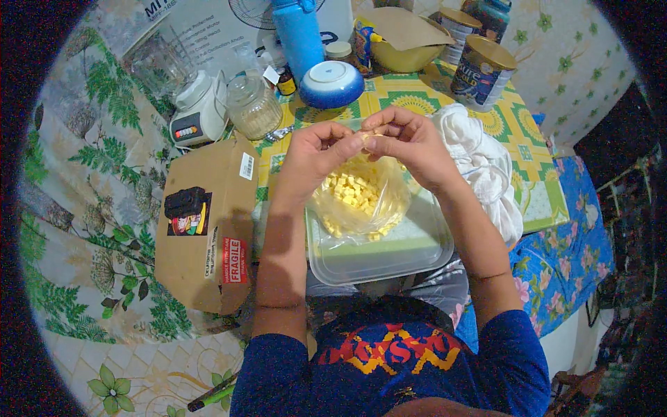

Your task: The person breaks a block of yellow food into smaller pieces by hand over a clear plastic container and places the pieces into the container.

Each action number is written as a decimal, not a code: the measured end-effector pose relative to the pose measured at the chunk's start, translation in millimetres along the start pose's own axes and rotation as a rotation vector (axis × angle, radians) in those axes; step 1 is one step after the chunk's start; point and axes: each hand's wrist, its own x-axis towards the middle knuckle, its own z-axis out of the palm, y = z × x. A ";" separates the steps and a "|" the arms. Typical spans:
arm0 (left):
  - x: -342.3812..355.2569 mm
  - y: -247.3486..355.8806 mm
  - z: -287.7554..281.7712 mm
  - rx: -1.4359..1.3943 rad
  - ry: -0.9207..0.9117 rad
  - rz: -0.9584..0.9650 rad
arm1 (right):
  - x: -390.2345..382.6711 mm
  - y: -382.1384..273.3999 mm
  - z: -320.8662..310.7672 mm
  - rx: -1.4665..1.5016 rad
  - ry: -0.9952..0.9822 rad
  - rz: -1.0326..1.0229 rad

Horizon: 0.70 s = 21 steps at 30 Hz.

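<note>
A clear plastic bag (386, 203) of small yellow cubes (354, 192) rests in a translucent plastic tray (375, 271). Above the bag, my left hand (325, 147) and my right hand (410, 144) come together, thumbs and fingertips pinched. Between them shows a small pale yellow piece (367, 142); whether it is a loose cube or part of something larger, I cannot tell. My fingers cover most of it. The bag's upper part lies partly hidden behind both hands.
A cardboard box (201, 264) with a black object (185, 202) on top stands left. White cloth (476, 153) lies right. Behind are a blender base (198, 115), glass jar (254, 108), blue bottle (297, 42), blue-white bowl (332, 85), yellow bowl (403, 57) and tin (483, 75).
</note>
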 end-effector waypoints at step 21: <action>-0.6 -4.9 -2.6 0.025 -0.033 0.054 | 1.6 4.8 -6.1 -0.028 0.094 -0.060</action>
